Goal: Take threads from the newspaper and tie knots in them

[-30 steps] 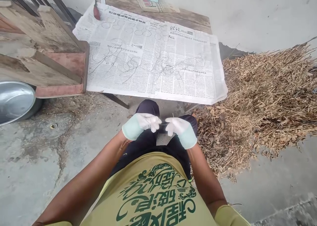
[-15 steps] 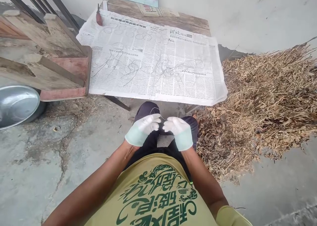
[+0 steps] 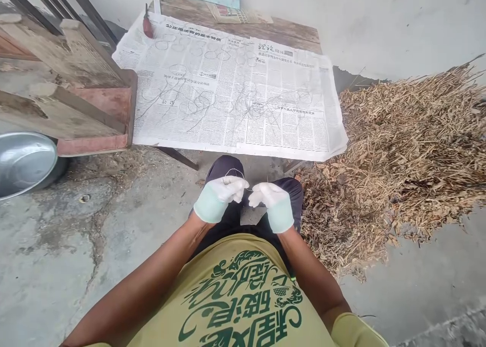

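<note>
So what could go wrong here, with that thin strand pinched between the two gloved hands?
1. The strand is very thin, and the left hand and right hand pinch it through gloves, so it might slip free.
2. If dropped, it could be hard to find in the straw pile by the right knee.
3. The loops on the newspaper overlap and may tangle.

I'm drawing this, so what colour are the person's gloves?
White with pale green cuffs on the left hand and right hand, seen in the head view.

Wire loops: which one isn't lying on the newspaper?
The small loop pinched between the left hand and right hand; the other loops lie on the newspaper.
</note>
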The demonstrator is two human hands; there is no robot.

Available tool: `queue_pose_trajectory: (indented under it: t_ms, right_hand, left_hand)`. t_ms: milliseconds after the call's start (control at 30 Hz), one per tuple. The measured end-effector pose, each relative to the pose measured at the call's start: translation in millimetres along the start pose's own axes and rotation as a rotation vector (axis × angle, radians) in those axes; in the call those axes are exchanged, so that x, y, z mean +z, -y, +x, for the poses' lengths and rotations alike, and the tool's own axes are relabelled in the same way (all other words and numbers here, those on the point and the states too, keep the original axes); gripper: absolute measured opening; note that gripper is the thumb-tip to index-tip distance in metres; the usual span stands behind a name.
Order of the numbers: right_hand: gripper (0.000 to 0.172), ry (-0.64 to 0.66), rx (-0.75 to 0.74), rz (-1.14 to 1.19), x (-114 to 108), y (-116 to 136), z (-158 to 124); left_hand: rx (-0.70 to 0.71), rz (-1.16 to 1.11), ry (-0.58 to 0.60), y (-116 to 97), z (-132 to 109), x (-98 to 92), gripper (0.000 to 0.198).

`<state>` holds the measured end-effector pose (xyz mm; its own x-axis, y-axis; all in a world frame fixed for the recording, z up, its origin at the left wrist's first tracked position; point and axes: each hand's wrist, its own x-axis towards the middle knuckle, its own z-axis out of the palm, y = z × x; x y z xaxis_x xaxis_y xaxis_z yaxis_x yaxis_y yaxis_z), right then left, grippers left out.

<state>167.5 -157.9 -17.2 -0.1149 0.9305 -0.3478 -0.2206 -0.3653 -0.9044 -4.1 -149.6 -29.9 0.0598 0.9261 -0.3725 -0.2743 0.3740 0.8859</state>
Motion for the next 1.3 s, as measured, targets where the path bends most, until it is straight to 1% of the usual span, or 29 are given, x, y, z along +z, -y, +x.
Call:
queue_pose_trajectory:
  t_ms: [100, 200, 267, 400, 500, 633, 800, 867, 933, 1067, 1133, 1233, 1300]
  right_hand:
    - [0.028, 0.032, 0.019, -0.037, -1.4, 3.2, -0.3]
    - [0.026, 0.064, 0.044, -0.096, -3.6, 8.5, 0.2]
    - [0.026, 0.095, 0.047, -0.146, -5.7, 14.7, -0.5]
    - [0.026, 0.196, 0.017, -0.229, -11.7, 30.4, -4.5]
    - [0.025, 0.29, 0.018, -0.254, -17.1, 37.5, -6.6]
    - [0.031, 0.363, 0.001, -0.244, -23.0, 37.1, -7.4]
    - [0.036, 0.405, 0.046, -0.326, -25.6, 37.4, -8.4]
    - [0.04, 0.406, 0.039, -0.316, -26.0, 36.7, -7.4]
    - [0.042, 0.415, 0.022, -0.254, -26.3, 32.6, -5.3]
    - [0.055, 0.392, 0.058, -0.018, -25.6, 16.3, -0.5]
    - [0.059, 0.386, 0.073, 0.097, -24.9, 7.5, 0.0]
    - [0.054, 0.396, 0.062, 0.183, -23.6, -3.5, -1.7]
    - [0.05, 0.398, 0.065, 0.167, -22.2, -9.7, -3.1]
  left_hand:
    - [-0.025, 0.041, 0.066, -0.4, 1.9, -3.0, 0.041]
    - [-0.089, 0.069, 0.187, 1.7, 3.3, -6.0, 0.049]
    - [-0.113, 0.096, 0.232, 4.2, 3.4, -8.1, 0.054]
    - [-0.162, 0.146, 0.239, 5.3, 0.4, -9.3, 0.059]
    - [-0.195, 0.113, 0.27, 0.7, -3.6, -7.5, 0.061]
    - [-0.181, 0.081, 0.309, -6.7, -10.2, -5.0, 0.058]
    - [-0.219, 0.183, 0.372, -11.2, -16.8, -3.2, 0.048]
    - [-0.231, 0.175, 0.361, -12.2, -16.4, -2.8, 0.046]
    - [-0.234, 0.154, 0.327, -12.9, -14.0, -2.7, 0.046]
    - [-0.215, 0.153, 0.188, -12.7, -8.8, -2.2, 0.043]
    - [-0.209, 0.143, 0.15, -12.1, -7.8, -1.8, 0.044]
    - [-0.217, 0.115, 0.181, -11.6, -7.6, -2.1, 0.05]
    - [-0.213, 0.107, 0.211, -11.4, -8.1, -3.1, 0.055]
